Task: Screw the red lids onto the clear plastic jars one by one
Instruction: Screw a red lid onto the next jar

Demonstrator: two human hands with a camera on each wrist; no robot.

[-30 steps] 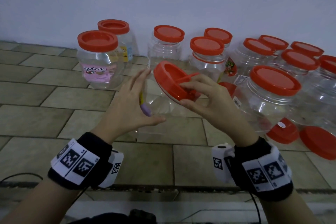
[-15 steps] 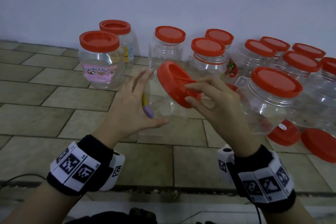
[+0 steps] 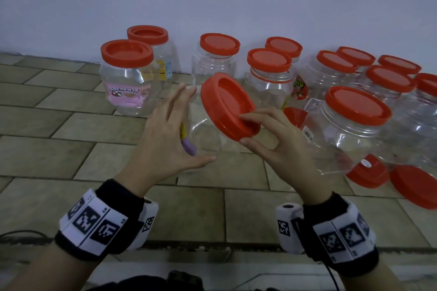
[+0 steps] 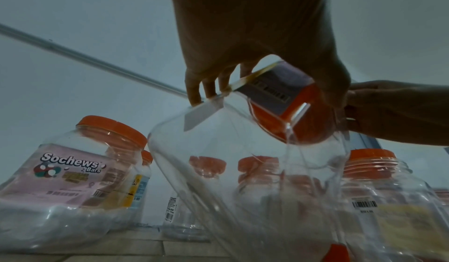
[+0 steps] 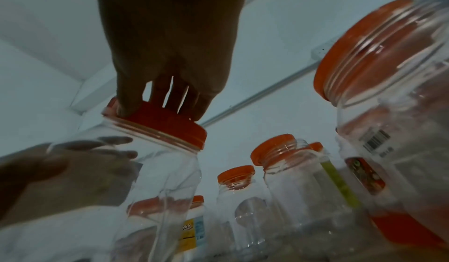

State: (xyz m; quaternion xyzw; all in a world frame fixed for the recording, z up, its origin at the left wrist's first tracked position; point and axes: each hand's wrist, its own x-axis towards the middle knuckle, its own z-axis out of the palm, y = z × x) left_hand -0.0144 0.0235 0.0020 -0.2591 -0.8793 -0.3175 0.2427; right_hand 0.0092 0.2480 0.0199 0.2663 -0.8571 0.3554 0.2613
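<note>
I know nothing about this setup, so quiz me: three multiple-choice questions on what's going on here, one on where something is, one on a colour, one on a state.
1. Where do the loose lids lie?
A. on the tiled floor at the right
B. on the wall
C. inside a jar

2. What colour is the Sochews label?
A. green
B. pink
C. black

3. How is the held jar?
A. upright on the floor
B. tilted, with the red lid on its mouth
C. open, no lid near it

Answers: 1 A, they lie flat beside the jars. 2 B, pink with white lettering. 3 B, the left hand steadies its side while the right hand grips the lid's rim.
</note>
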